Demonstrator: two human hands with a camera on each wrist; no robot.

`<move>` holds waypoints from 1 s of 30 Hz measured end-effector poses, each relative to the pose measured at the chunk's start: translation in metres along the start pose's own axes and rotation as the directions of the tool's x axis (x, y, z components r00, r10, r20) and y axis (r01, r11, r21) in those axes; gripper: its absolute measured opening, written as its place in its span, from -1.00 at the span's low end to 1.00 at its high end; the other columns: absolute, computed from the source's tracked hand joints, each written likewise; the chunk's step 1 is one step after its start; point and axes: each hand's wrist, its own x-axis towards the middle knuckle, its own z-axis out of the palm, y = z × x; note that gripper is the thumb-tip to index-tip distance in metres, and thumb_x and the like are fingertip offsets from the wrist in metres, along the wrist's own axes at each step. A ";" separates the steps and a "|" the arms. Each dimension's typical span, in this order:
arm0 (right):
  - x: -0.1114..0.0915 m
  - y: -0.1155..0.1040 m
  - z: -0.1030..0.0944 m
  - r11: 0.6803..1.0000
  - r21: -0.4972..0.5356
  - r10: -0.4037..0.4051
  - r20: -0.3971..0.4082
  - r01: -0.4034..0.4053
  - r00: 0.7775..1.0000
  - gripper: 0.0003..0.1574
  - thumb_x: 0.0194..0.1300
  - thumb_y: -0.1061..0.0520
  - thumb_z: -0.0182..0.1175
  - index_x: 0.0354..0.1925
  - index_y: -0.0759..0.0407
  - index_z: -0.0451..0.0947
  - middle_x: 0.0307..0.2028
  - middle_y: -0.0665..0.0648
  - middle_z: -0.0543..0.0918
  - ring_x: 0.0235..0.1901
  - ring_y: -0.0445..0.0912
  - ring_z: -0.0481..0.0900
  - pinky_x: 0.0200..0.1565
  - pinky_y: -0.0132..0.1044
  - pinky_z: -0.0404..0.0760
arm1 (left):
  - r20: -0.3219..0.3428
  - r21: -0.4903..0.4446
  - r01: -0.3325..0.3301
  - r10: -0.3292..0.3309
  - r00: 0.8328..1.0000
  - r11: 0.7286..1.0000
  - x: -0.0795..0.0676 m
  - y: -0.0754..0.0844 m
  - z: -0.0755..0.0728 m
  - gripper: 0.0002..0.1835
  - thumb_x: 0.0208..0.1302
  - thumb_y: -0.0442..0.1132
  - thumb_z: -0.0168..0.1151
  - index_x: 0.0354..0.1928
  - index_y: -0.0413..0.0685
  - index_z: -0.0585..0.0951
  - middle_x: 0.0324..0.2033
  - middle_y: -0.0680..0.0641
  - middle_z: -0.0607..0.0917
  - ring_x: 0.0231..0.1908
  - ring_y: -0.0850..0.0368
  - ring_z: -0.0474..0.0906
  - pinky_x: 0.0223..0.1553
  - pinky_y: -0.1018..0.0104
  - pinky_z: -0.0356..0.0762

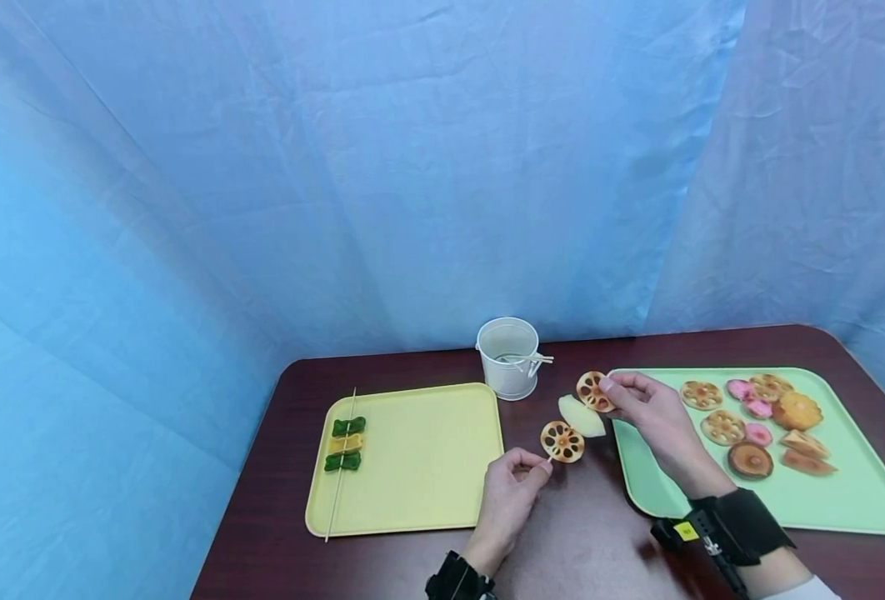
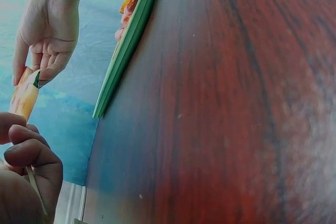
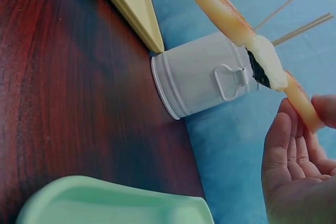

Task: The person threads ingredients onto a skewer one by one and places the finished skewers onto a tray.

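My left hand [image 1: 508, 493] pinches the bare end of a wooden skewer [image 2: 35, 188] between thumb and fingers. Threaded on it are a lotus root slice [image 1: 562, 442] close to those fingers and a pale slice with a dark edge [image 3: 266, 62]. A second lotus root slice [image 3: 303, 107] sits at the far end, against the pale slice. My right hand [image 1: 658, 423] pinches this end slice by its edge between thumb and fingers. The skewer is held up above the table, between two trays. Its far tip is hidden.
On the left, a yellow tray [image 1: 420, 467] bears a finished-looking skewer [image 1: 347, 446] with green and yellow pieces. A white bucket [image 1: 510, 367] holding sticks stands at the back. The green tray [image 1: 855, 500] on the right carries several food pieces, including a mushroom [image 1: 750, 460].
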 end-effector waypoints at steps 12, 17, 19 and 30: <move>-0.003 0.001 0.003 1.000 -0.022 -0.008 0.021 0.008 1.000 -0.31 0.31 -0.14 0.17 0.09 0.43 0.38 -0.27 -0.06 0.69 -0.30 -0.15 0.67 -0.17 -0.28 0.63 | -0.016 0.149 -0.066 0.069 0.997 0.987 0.002 0.002 -0.002 -0.93 0.14 -0.25 0.32 -0.43 -0.07 0.65 -0.65 0.13 0.53 -0.67 0.32 0.39 -0.65 0.52 0.28; -0.005 -0.003 0.000 1.000 -0.003 -0.020 0.014 0.020 1.000 -0.35 0.33 -0.11 0.17 0.08 0.42 0.38 -0.26 -0.08 0.68 -0.29 -0.18 0.67 -0.18 -0.31 0.63 | -0.034 0.168 -0.063 0.070 0.997 0.984 0.002 0.003 -0.003 -0.94 0.12 -0.22 0.33 -0.44 -0.02 0.65 -0.65 0.16 0.53 -0.65 0.34 0.37 -0.63 0.51 0.26; -0.006 -0.004 0.000 1.000 0.000 -0.024 0.004 0.024 1.000 -0.37 0.33 -0.10 0.17 0.07 0.41 0.39 -0.26 -0.07 0.68 -0.30 -0.18 0.67 -0.18 -0.30 0.63 | -0.034 0.150 -0.043 0.049 0.998 0.988 0.001 0.004 -0.003 -0.94 0.12 -0.22 0.32 -0.43 -0.02 0.65 -0.67 0.16 0.51 -0.67 0.35 0.34 -0.66 0.52 0.21; -0.006 -0.003 0.003 1.000 -0.010 -0.015 0.017 0.016 1.000 -0.33 0.32 -0.11 0.18 0.07 0.44 0.38 -0.28 -0.07 0.69 -0.31 -0.12 0.68 -0.19 -0.32 0.62 | -0.006 0.151 -0.027 0.028 1.000 0.988 0.001 0.006 -0.003 -0.94 0.14 -0.22 0.31 -0.42 -0.04 0.64 -0.71 0.16 0.49 -0.72 0.34 0.29 -0.71 0.52 0.15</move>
